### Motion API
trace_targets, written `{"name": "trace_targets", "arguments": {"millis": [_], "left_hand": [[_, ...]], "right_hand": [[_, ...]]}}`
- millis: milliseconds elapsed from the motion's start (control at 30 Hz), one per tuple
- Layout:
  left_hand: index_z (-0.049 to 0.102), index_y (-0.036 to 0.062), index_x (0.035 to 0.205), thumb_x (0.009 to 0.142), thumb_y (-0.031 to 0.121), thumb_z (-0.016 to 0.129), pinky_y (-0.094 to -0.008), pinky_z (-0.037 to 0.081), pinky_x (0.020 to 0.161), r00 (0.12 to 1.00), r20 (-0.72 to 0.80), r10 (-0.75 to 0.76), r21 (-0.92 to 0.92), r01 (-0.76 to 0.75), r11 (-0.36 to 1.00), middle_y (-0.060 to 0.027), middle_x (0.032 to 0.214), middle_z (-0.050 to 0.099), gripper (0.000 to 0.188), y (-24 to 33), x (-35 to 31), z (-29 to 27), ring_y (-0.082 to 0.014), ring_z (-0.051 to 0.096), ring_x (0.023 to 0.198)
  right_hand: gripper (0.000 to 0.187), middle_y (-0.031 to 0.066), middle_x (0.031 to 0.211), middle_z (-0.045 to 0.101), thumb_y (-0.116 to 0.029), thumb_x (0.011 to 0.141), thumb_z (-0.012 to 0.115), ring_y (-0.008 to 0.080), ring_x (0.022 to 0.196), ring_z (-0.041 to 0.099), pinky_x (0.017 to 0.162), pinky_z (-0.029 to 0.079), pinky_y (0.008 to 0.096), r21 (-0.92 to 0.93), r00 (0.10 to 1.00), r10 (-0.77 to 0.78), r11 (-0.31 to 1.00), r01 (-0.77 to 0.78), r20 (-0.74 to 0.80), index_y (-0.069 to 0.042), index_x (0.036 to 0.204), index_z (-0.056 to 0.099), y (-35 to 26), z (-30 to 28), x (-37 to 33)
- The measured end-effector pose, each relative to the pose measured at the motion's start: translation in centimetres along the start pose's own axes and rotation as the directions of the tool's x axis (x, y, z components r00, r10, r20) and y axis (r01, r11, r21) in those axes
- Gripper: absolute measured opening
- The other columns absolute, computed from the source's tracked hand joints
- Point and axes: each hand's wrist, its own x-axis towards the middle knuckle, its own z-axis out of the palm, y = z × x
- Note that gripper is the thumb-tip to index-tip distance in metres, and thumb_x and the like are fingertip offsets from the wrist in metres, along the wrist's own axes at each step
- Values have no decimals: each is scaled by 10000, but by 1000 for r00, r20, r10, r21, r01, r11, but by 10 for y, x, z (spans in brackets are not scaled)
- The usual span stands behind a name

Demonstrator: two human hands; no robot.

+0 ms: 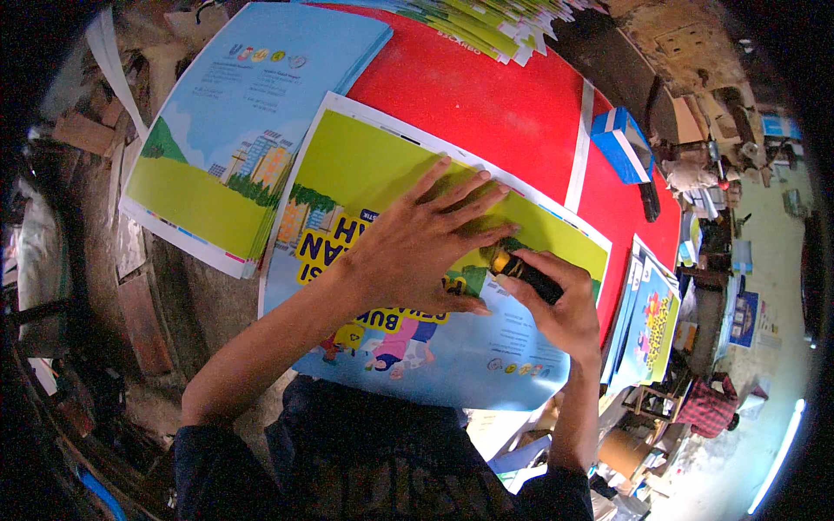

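- Surface: red table top (486, 104), centre and upper middle of frame, white strip running down its right part; cluttered workshop floor visible at right edge and lower right
- Printed cover sheet (382, 174) lies flat at frame centre: yellow-green band on top, blue band below, cartoon figures near its lower edge
- One stack of like sheets (252, 113) at upper left, just beside the centre sheet
- One fanned pile of sheets (486, 26) at top centre
- One small blue-and-white box (621, 139) at upper right on the table
- One more stack of colourful sheets (647, 321) at right, tilted off the table edge
- Left hand (417, 243): palm down, fingers spread, pressed flat on the centre sheet; grips nothing, forearm enters from lower left
- Right hand (560, 308): fingers wrapped closed around one dark tool with a yellow tip (521, 267), tip set on the sheet just beside the left hand's fingertips; forearm comes up from lower right
- Tool type: cannot tell
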Motion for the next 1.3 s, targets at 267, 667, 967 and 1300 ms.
{"name": "trace_targets", "arguments": {"millis": [267, 667, 967, 1300], "left_hand": [[523, 192, 1522, 807, 811, 616, -563, 114, 1292, 999, -32, 12, 17, -12, 1000, -126, 1643, 392, 950, -1, 0, 0, -323, 284, 1563], [519, 207, 1530, 804, 820, 616, -576, 129, 1287, 999, -41, 34, 37, -32, 999, -136, 1661, 370, 955, -1, 8, 0, -337, 285, 1561], [547, 177, 1501, 817, 650, 748, -549, 231, 1263, 996, -62, -59, -49, 56, 997, -138, 1577, 485, 855, 9, 18, 0, -356, 389, 1494], [581, 143, 1434, 877, 126, 759, -468, 521, 1003, 979, 197, 60, -544, 58, 837, -152, 1136, 687, 585, -5, 43, -20, -339, 660, 1110]], "right_hand": [[426, 120, 1026, 732, -52, 748, 857, 286, 909, 720, 838, 584, 376, -45, 991, -105, 994, 102, -85, -71, 1165, 772, 6, 14, -8], [438, 86, 1068, 719, -31, 748, 836, 276, 953, 694, 869, 586, 377, -220, 850, -370, 926, 306, -374, -93, 1179, 780, 32, 30, -23], [276, 70, 914, 669, -153, 1007, 691, 137, 781, 609, 673, 488, 296, 275, 721, 222, 960, -45, -656, 15, 1225, 712, 47, 6, -10], [282, 49, 896, 655, -180, 997, 710, 98, 758, 566, 669, 454, 259, 373, 712, 266, 928, -7, -649, 5, 1210, 721, 55, 12, -9]]}}
